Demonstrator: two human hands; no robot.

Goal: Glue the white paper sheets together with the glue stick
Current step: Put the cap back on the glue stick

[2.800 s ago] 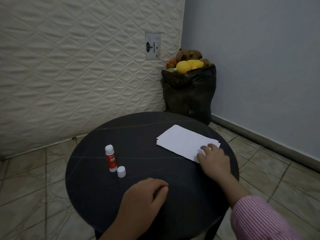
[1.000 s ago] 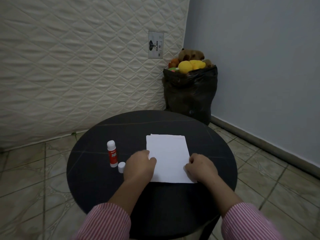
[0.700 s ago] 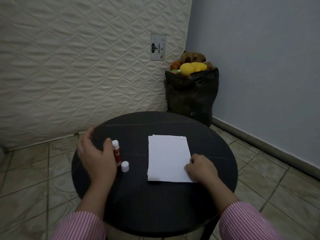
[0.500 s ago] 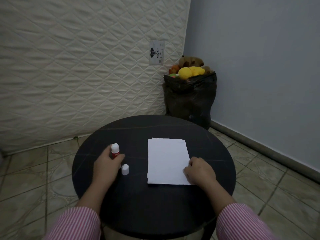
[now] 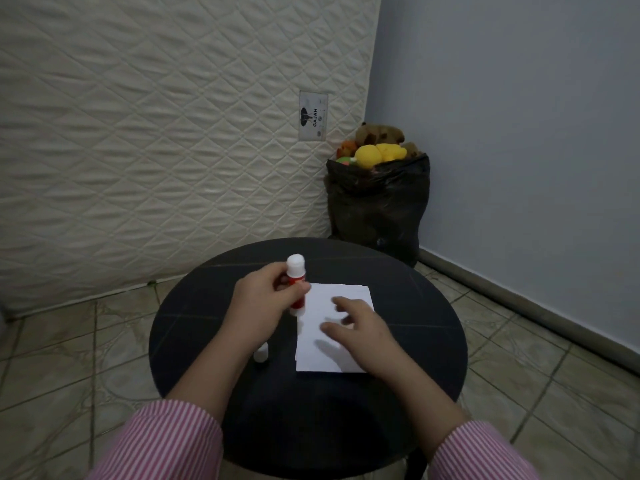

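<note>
Holding the glue stick (image 5: 296,285) upright in my left hand (image 5: 266,299), I have my fingers and thumb curled round its red barrel, white end up, lifted off the table (image 5: 214,341). Its lower end hangs just over the far left corner of the white paper sheets (image 5: 334,327). My right hand (image 5: 360,336) is spread above the middle of the stack, fingers loose and apart, holding nothing; I cannot tell whether the fingertips touch the top sheet or hover over it, though a shadow under the palm suggests a small gap.

The sheets lie stacked on the dark round table straight ahead of me, long axis running away from my body, short edges near and far. The stick is at the stack's left edge, so the left hand is the one placed to draw glue along it; the right hand is already over the paper and is the nearer one to pin it or lift the top sheet.

The small white cap (image 5: 261,352) sits on the table left of the stack, partly behind my left wrist, so I judge the stick is uncapped. Which end carries the glue I cannot make out. No glue has gone down yet, as far as I can see.
</note>
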